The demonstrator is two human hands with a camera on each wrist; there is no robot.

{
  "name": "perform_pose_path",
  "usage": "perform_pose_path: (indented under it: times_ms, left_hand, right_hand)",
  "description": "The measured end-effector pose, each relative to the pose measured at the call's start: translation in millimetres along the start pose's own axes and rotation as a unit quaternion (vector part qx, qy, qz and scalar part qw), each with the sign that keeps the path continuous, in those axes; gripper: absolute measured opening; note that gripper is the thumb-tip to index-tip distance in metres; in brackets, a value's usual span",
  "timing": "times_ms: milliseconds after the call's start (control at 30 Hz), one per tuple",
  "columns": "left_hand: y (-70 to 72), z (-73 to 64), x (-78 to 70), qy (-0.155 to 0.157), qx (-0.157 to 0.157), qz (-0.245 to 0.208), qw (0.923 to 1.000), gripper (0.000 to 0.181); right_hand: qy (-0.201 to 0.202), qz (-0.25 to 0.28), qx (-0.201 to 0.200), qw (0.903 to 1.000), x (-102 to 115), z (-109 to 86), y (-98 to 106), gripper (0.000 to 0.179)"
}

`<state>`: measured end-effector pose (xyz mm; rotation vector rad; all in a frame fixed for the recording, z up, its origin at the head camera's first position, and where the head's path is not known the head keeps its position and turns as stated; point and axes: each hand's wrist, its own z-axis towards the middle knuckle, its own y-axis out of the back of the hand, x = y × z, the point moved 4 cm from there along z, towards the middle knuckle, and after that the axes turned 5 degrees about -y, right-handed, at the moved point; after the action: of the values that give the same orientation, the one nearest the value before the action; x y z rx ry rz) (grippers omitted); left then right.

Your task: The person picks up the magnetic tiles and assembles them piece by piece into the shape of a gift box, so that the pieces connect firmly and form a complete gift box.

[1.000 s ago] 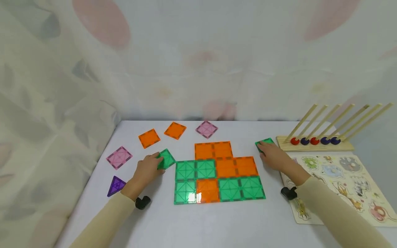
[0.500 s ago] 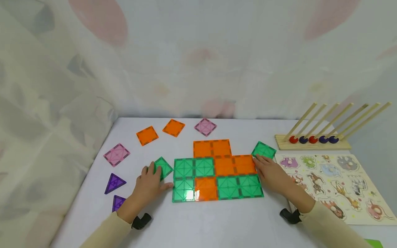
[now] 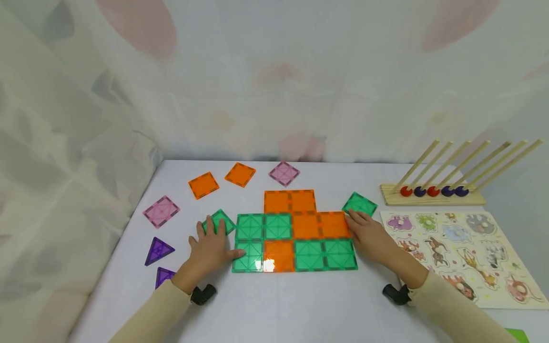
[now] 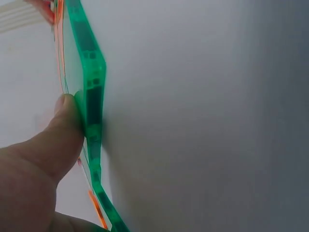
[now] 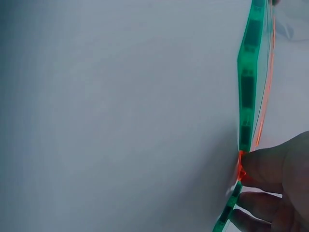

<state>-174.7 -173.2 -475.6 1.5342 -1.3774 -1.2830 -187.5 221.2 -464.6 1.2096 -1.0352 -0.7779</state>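
Tile block (image 3: pixel 303 231): nudged left, seemingly intact. Left hand (image 3: pixel 209 252): spread wide, thumb touching block. Right hand (image 3: pixel 372 240): extended, at right edge.

We lose part of a green tile (image 3: pixel 228 224) under the left grip (image 3: pixel 210 250); the bottom edge crops a lime piece (image 3: pixel 519 336).

Head cam faces fwd/down over table (image 3: pixel 300 305); wrist cams, low, v. close, share tile block (image 3: pixel 305 226) edge-on.
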Motion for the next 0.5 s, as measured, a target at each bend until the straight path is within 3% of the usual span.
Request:
perform_pose_path:
  times_ms: [267, 500]
  left_hand:
    - [6.1, -0.1, 24.4, 0.021, 0.005, -0.009, 0.9997, 0.110]
    - [3.4, -11.1, 20.6, 0.018, -0.004, 0.002, 0.9998, 0.104]
  right_hand:
    - [0.014, 0.009, 0.002, 0.9999, 15, 6.8, -4, 0.047]
    - [0.007, 0.021, 0.028, 0.9993, 14, -10.1, -3, 0.052]
